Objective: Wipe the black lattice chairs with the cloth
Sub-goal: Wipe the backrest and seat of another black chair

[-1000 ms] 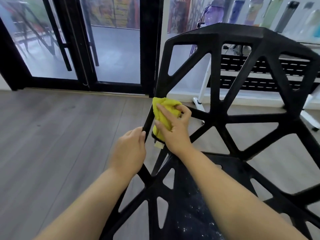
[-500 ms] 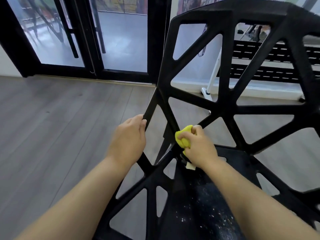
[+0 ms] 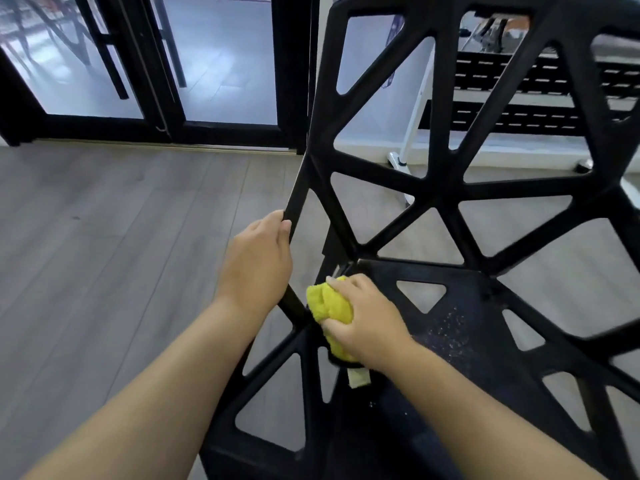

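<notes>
The right hand (image 3: 370, 320) is gripping a yellow cloth (image 3: 330, 306), its fingers curled over the top of the bunched fabric and the thumb tucked along the near side. Most of the cloth is bulging out to the left of those fingers, with a little more showing below the palm, where a pale tag (image 3: 358, 377) is hanging down. The cloth is pressing against the black chair (image 3: 433, 188) at the joint where the left side frame is meeting the seat's front corner, directly under the fingertips.

The left hand (image 3: 258, 268) is closing around the chair's left edge bar, the fingers wrapped out of sight behind it and the thumb lying along the near face. The bar is running up from the fingertips toward the backrest and down past the wrist toward the cloth, which is sitting just beside and below this hand.

The seat (image 3: 460, 327), speckled with pale dust, is spreading to the right of the right hand. Beyond both hands are a grey wood floor (image 3: 104, 237), black-framed glass doors (image 3: 221, 57) and a white-legged rack (image 3: 415, 109).
</notes>
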